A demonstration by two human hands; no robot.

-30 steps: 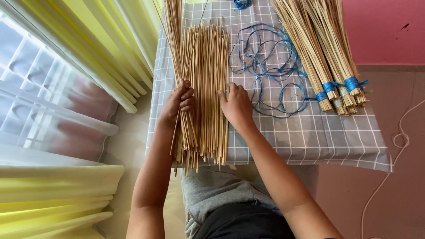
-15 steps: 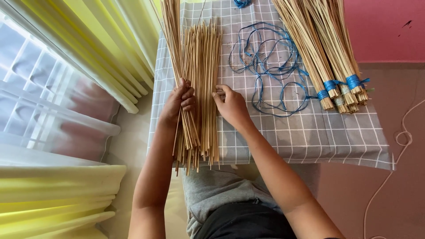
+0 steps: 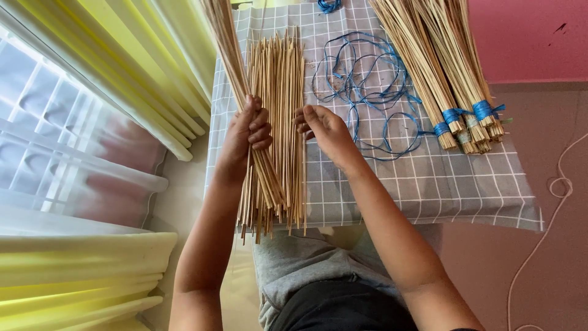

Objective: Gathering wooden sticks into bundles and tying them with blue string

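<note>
Left hand: the left hand [image 3: 248, 132] is curled closed around a slanted bunch of sticks [image 3: 229, 55] — fingers wrapped over the front, the bunch running up and away to the left of the hand.
Right hand: the right hand [image 3: 324, 129] is partly open, fingers bent toward the loose stick pile [image 3: 283, 122], fingertips at the pile's right edge; whether it actually pinches any stick cannot be told.
Pile position: the loose stick pile lies lengthwise between the two hands, its near ends overhanging the table edge above the person's lap.
Material: thin, straight, pale tan sticks — dry and stiff-looking, uneven at the cut ends.
Cloth: a grey tablecloth [image 3: 429, 184] with a white grid covers the table, smooth and slightly glossy.
String: a loose tangle of blue string [image 3: 373, 92] lies just right of the right hand.
Tied bundles: finished bundles [image 3: 441, 67] lie at the far right, bound near their ends with blue bands.
Curtain: a yellow curtain [image 3: 147, 61] hangs at the left.
</note>
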